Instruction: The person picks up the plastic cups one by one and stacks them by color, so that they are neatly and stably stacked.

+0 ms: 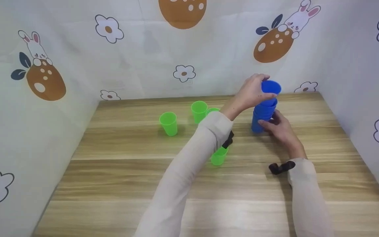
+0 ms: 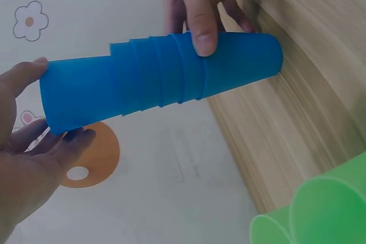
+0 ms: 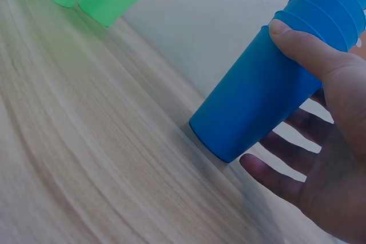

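Note:
A stack of nested blue cups [image 1: 262, 117] stands upright at the right rear of the table. My left hand [image 1: 253, 91] grips the topmost blue cup [image 2: 83, 92] near its rim, thumb on one side and fingers on the other. That cup sits partway inside the stack, with much of its wall showing above the rims below. Lower down, my right hand [image 1: 283, 130] holds the stack, its thumb [image 3: 300, 44] lying across the rims and its fingers spread around the far side. The bottom cup [image 3: 251, 101] has its base at the tabletop.
Several green cups stand to the left on the wooden table [image 1: 110, 184]: one at the left [image 1: 169, 124], two near the back, and a nearer green cup [image 1: 218, 158] partly behind my left forearm. A patterned cloth wall [image 1: 143, 59] borders the table behind and at both sides.

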The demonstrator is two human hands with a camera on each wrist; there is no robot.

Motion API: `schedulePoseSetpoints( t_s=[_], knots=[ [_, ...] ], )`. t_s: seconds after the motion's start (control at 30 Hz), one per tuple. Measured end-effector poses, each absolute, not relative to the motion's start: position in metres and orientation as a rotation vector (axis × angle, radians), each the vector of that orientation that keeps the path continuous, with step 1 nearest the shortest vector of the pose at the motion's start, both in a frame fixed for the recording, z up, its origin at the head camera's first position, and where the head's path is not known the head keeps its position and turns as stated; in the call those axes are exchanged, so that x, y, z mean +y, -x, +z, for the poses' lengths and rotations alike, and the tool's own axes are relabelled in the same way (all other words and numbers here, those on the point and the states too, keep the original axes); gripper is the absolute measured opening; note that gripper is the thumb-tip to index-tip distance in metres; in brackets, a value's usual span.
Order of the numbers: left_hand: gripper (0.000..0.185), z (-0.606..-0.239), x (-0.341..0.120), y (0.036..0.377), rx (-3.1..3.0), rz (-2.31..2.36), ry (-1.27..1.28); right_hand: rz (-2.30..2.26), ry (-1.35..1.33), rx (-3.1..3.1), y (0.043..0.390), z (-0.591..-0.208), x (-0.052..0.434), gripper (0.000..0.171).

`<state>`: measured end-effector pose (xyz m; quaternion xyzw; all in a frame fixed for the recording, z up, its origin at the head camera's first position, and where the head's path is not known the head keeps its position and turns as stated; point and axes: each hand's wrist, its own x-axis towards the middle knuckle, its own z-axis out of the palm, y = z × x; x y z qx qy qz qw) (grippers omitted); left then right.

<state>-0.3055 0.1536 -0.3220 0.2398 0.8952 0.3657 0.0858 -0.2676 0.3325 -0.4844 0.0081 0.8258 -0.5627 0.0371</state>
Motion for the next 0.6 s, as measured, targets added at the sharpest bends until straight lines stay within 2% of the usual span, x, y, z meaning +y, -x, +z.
schedulePoseSetpoints(
  t_s=[0.2,0.6],
  knots=[
    [0.067,-0.334,0.146,0.308,2.684,1.031,-0.793,-1.752,0.001,2.515,0.269,-0.485,0.331,0.092],
    [0.06,-0.344,0.098,0.299,2.545,1.404,-0.85,-1.787,-0.053,2.478,0.267,-0.482,0.329,0.092]
  ],
)
